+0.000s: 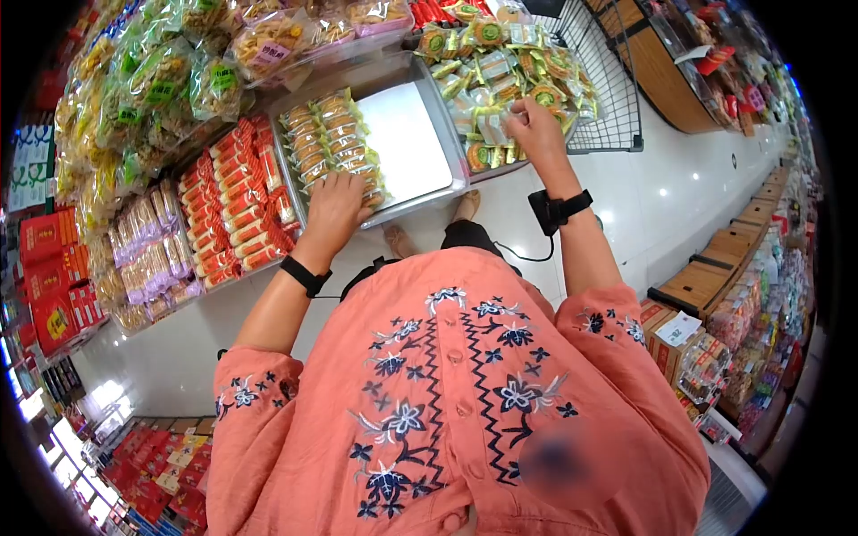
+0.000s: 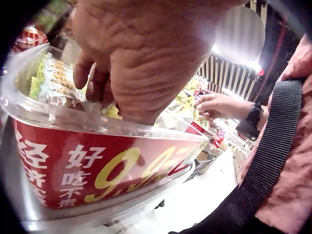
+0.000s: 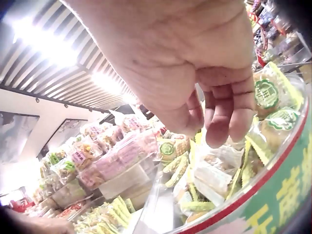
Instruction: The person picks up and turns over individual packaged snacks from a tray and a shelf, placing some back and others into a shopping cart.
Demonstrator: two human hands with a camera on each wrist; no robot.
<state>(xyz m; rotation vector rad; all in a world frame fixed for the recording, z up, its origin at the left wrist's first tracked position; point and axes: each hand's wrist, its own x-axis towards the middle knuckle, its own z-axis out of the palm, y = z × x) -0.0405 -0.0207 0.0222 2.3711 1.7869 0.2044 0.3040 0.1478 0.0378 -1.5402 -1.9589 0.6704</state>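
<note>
In the head view my left hand (image 1: 338, 210) reaches over the near wall of a clear plastic bin (image 1: 427, 85). Its fingers (image 2: 95, 83) bend down onto the near end of two rows of round pastries in clear wrappers (image 1: 313, 143). I cannot tell whether they pinch a packet. My right hand (image 1: 539, 134) hovers over a heap of similar wrapped pastries (image 1: 492, 67) in the bin to the right. In the right wrist view its fingers hang loosely curled, nothing between them, just above yellow-edged packets (image 3: 214, 173).
White sheet (image 1: 407, 138) covers the left hand's bin floor beside the rows. Red-wrapped sticks (image 1: 237, 192) and bagged snacks (image 1: 161, 80) stand leftward. A wire basket (image 1: 617, 80) is beyond the heap. A red price strip (image 2: 97, 165) fronts the near bin.
</note>
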